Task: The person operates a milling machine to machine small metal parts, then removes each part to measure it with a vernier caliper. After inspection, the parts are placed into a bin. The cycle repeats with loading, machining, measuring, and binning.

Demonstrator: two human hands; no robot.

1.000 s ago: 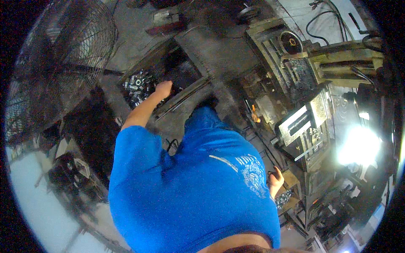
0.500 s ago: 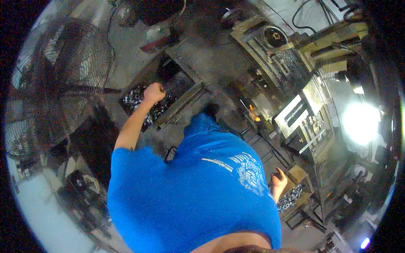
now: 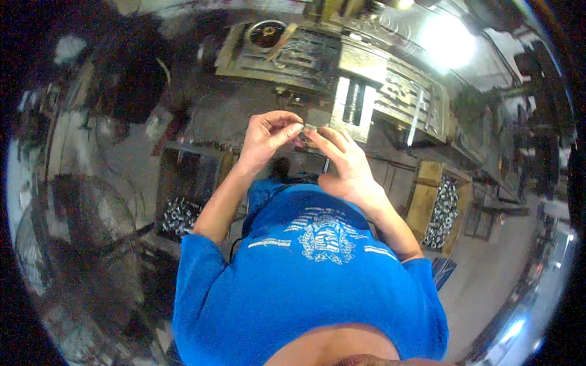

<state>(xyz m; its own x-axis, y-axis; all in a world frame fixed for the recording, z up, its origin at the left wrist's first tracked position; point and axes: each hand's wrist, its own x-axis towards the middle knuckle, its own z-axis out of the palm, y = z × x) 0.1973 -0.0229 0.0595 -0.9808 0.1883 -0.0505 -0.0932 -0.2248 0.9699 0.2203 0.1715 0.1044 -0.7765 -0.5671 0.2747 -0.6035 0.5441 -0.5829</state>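
Note:
Both my hands are close together in front of the machine, at its near side. My left hand (image 3: 268,139) is closed in a pinch, thumb against fingertips, on something small that I cannot make out. My right hand (image 3: 347,163) reaches in from the other side with its fingers stretched out and its thumb apart. Its fingertips are beside a small greyish piece (image 3: 309,129) between the two hands; I cannot tell whether they touch it. Beyond the right hand is a pale metal block (image 3: 365,111) with a dark slot, part of the machine (image 3: 305,73).
At left stands a box (image 3: 227,166) partly filled with small shiny metal parts (image 3: 181,215). To the right, a wooden box (image 3: 426,175) holds several similar parts (image 3: 444,210). A large wire-caged fan (image 3: 85,244) is at lower left. A bright lamp (image 3: 448,43) shines beyond the machine.
My view has swung right toward the machine. My left hand has left the left box of parts, and my right hand has come away from the right box; both have met in front.

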